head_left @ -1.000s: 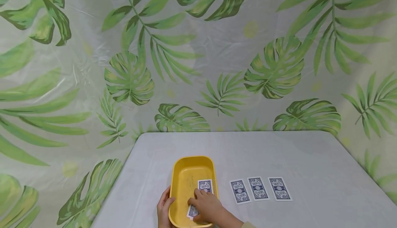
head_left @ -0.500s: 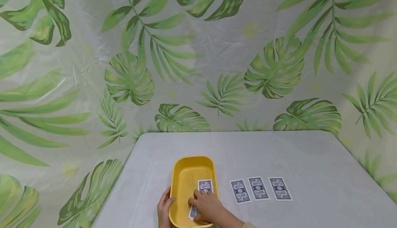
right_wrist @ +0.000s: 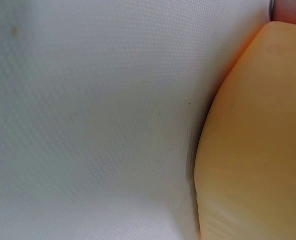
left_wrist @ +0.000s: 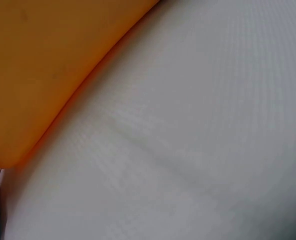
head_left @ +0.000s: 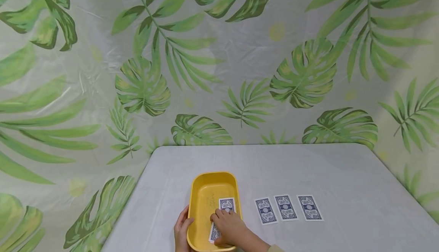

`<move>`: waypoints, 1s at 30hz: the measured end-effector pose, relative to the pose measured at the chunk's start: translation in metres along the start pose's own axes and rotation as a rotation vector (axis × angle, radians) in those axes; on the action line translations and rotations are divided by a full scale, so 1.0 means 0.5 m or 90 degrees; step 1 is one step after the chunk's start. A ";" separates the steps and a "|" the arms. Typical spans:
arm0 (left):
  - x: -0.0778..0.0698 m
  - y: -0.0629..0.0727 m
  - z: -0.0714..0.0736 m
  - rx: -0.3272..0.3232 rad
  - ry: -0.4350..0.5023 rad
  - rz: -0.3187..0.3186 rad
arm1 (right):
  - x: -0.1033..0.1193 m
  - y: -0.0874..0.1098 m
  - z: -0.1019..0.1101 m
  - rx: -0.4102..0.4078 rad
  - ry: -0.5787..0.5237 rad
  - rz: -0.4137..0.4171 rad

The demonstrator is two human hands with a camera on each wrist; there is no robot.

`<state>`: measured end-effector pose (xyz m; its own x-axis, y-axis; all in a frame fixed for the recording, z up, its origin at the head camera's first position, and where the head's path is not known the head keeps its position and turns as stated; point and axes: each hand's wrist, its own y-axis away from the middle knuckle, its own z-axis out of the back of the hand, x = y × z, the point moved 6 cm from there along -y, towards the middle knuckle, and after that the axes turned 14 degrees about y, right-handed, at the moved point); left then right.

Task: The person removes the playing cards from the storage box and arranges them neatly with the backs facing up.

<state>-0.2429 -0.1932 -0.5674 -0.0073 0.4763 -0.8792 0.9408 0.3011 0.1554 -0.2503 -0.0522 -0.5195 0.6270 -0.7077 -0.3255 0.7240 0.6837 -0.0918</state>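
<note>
A yellow plastic tray (head_left: 205,195) stands on the near part of the table. My left hand (head_left: 182,231) grips its left wall, thumb over the rim and fingers outside. Inside the tray my right hand (head_left: 229,226) reaches over the right wall and pinches a blue-backed playing card (head_left: 215,233) between thumb and curled fingers; the hand covers much of that card. Another card (head_left: 226,203) lies face down just beyond the fingertips, against the right wall. In the left wrist view the tray's outer wall (left_wrist: 37,65) fills the upper left corner.
To the right of the tray, three face-down cards lie in a row: a left one (head_left: 266,211), a middle one (head_left: 286,208) and a right one (head_left: 310,208). They rest on the white-covered table (head_left: 274,172). Behind it hangs a leaf-patterned curtain (head_left: 250,61).
The right hand's fingers have shifted slightly to the right with the pinched card, which has turned a little and slid right. The left hand, the tray and the other cards stay put.
</note>
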 end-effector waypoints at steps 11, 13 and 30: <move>-0.004 0.001 0.002 -0.001 -0.010 -0.006 | 0.000 0.002 0.008 -0.033 0.025 0.004; -0.003 0.001 0.002 -0.002 -0.010 -0.004 | 0.000 0.002 0.009 -0.042 0.033 0.007; -0.003 0.004 0.000 0.015 0.009 -0.002 | 0.004 0.004 0.007 -0.005 -0.009 0.044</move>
<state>-0.2413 -0.1932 -0.5658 -0.0142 0.4869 -0.8733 0.9488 0.2823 0.1419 -0.2467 -0.0530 -0.5172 0.6795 -0.6611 -0.3182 0.6765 0.7324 -0.0769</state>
